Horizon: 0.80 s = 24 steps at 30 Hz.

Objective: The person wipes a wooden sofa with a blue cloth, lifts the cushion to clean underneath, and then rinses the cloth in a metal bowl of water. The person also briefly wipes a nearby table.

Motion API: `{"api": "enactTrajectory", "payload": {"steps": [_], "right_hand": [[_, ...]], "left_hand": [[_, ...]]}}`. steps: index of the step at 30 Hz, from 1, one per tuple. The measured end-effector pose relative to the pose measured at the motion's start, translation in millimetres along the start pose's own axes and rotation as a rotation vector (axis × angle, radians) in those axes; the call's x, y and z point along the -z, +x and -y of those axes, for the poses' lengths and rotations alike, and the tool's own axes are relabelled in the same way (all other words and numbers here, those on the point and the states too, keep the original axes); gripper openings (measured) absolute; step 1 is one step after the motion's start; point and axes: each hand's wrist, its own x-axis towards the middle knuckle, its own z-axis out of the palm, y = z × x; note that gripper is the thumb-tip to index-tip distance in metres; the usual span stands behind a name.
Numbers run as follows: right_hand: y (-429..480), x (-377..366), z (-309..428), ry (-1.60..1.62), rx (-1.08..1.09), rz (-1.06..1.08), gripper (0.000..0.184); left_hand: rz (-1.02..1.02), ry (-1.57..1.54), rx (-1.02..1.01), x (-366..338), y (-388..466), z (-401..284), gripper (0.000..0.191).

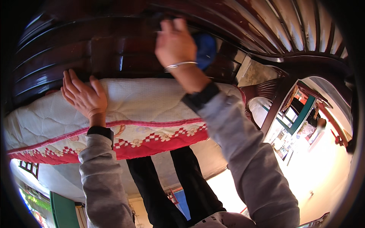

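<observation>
My left hand (84,95) lies flat with its fingers apart on a quilted seat pad (137,97), its fingertips reaching the dark slats. The pad has a pale underside, pink piping and a red-and-white flowered face, and is turned up along its front. Over the lacquered wooden bench seat (105,54) is my right hand (176,42), blurred, its fingers curled down towards the wood. Something dark and blurred shows at those fingertips; what it is, and whether the hand grips it, cannot be made out. A blue object (204,51) lies just right of this hand, partly behind it.
A slatted wooden backrest or side (285,28) rises at the upper right, joined to a curved armrest (273,108). Beyond the arm there is a green-framed piece (303,115) and a person (312,119) in dark clothes. A green panel (64,211) stands at lower left.
</observation>
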Motion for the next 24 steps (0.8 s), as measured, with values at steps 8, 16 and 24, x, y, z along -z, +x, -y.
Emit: {"api": "enactTrajectory", "payload": {"steps": [8, 16, 24], "right_hand": [[-21, 17, -35, -0.122, 0.371, 0.094, 0.038], [-89, 83, -221, -0.495, -0.089, 0.177, 0.046], [-121, 60, -297, -0.318, -0.869, -0.005, 0.037]], "left_hand": [[-0.034, 0.025, -0.035, -4, -2, 4, 0.061], [-0.065, 0.019, -0.067, -9, -3, 10, 0.059], [-0.050, 0.015, -0.065, -12, -6, 14, 0.061]]}}
